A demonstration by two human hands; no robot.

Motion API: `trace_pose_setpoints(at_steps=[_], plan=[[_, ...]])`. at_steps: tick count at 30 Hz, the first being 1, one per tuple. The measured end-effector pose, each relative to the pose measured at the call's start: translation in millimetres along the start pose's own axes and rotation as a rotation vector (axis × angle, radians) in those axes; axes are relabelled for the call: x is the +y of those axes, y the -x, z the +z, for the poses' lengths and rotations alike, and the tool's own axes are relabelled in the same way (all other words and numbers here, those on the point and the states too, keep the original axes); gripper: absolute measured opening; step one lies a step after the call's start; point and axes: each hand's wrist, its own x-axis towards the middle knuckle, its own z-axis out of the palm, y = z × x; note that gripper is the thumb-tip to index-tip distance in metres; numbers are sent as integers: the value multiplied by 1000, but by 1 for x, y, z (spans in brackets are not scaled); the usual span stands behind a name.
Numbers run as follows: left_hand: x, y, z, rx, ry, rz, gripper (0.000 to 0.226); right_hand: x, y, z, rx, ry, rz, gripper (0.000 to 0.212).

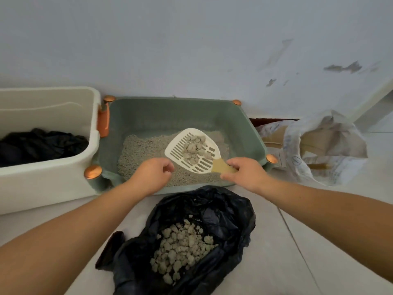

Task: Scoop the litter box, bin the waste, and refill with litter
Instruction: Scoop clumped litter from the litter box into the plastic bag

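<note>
A white slotted litter scoop [192, 150] is being gripped by its tan handle in the right hand [244, 172], and it is being held just above the grey litter [146, 150] inside the green litter box [238, 126]. A heap of pale clumps [195, 149] is being carried on the scoop blade, beyond the hand's fingertips. The left hand [152, 174] is being held beside the scoop's near edge with its fingers loosely curled; nothing is being grasped by it. An open black waste bag [223, 211] is lying on the floor just behind both hands, toward the person, and many clumps are already being collected in it. For this step to be done well, the scoop should probably be kept level while loose litter is being sifted through the slots over the box, and only then drawn back over the bag mouth. It should be tipped low inside the opening, so that clumps are not being scattered on the floor. A crumpled litter sack [319, 145] is lying beyond the right hand's outer side.
</note>
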Motion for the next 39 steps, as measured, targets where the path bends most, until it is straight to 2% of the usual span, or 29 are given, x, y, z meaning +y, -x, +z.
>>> trace_pose_setpoints(at_steps=[2, 7, 12, 15, 18, 24, 30, 33, 36, 39], plan=[[-2, 15, -4, -67, -41, -43, 28, -2, 3, -6, -33, 73, -76, 21], [-15, 58, -10, -235, -248, -212, 35, -9, 5, -18, -143, 173, -251, 28], [-32, 101, -5, -376, -320, -431, 72, -7, 0, -20, -261, 221, -443, 25], [-38, 114, 8, -399, -184, -553, 90, 0, -4, -14, -335, 308, -527, 26], [-38, 115, 22, -378, -37, -583, 97, 10, -5, -15, -343, 429, -575, 31], [-30, 101, 34, -358, -220, -463, 76, 13, -1, -33, -415, 744, -702, 48], [-23, 89, 26, -247, -159, -445, 53, -14, 11, -30, -563, 938, -737, 40], [-19, 87, 22, -226, -99, -444, 48, -36, 20, -24, -548, 1047, -741, 31], [-16, 87, 19, -225, -84, -444, 45, -57, 27, -21, -456, 1184, -737, 6], [-13, 87, 17, -228, -88, -428, 45, -74, 35, -21, -390, 1253, -722, 18]])
